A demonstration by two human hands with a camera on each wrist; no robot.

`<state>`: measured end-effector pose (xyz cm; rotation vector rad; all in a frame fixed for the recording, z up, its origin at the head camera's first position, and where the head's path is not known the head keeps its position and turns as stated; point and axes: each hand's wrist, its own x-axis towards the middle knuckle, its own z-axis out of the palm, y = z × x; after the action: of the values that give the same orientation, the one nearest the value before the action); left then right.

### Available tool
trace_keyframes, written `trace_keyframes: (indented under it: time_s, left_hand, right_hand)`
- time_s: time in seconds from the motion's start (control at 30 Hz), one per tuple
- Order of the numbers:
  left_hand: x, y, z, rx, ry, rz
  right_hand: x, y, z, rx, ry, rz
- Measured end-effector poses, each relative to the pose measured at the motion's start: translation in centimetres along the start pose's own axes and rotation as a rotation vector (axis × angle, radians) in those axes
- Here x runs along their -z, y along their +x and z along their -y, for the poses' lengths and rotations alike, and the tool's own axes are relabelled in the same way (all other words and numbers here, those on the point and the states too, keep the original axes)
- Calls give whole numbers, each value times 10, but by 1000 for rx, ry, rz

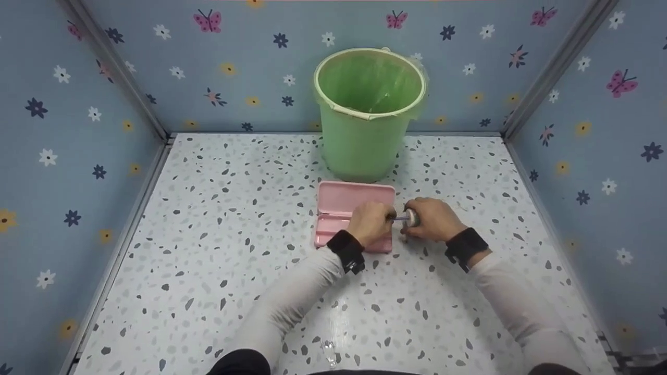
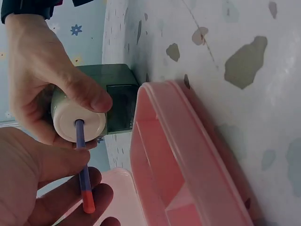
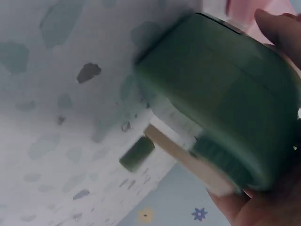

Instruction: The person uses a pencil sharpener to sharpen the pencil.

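Note:
My right hand (image 1: 435,219) grips a dark green crank pencil sharpener (image 3: 211,89), its thumb lying along the pale round front in the left wrist view. From the sharpener's back, a crank arm (image 3: 183,157) sticks out, ending in a green knob (image 3: 137,154). A purple pencil (image 2: 83,162) with a red end sits with its other end in the hole of that front. My left hand (image 1: 369,221) pinches the pencil between thumb and fingers, over the right part of an open pink pencil case (image 1: 356,197). The sharpener is just right of the case.
A green bucket (image 1: 359,140) with a clear liner stands behind the case, against the back wall. Flower-patterned panels (image 1: 239,67) enclose the speckled white tabletop (image 1: 219,208) at the back and both sides.

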<state>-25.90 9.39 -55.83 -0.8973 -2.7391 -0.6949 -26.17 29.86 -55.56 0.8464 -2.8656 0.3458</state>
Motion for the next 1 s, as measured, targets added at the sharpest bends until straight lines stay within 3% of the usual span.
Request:
trace_keyframes:
  time_s: [0.13, 0.27, 0.43, 0.77, 1.0]
  left_hand:
    - [-3, 0, 0, -2, -30, -6]
    - [-5, 1, 0, 4, -16, 19]
    - [-5, 0, 3, -3, 38, 31]
    - [-6, 4, 5, -103, 137, 16]
    - [-7, 9, 7, -103, 157, 74]
  right_hand:
    - [-12, 2, -3, 29, -109, -94]
    - [-19, 3, -8, 1, -173, -147]
    - [-25, 6, -8, -13, -157, -161]
    - [-31, 7, -9, -21, -125, -254]
    - [-29, 9, -7, -52, -127, -220]
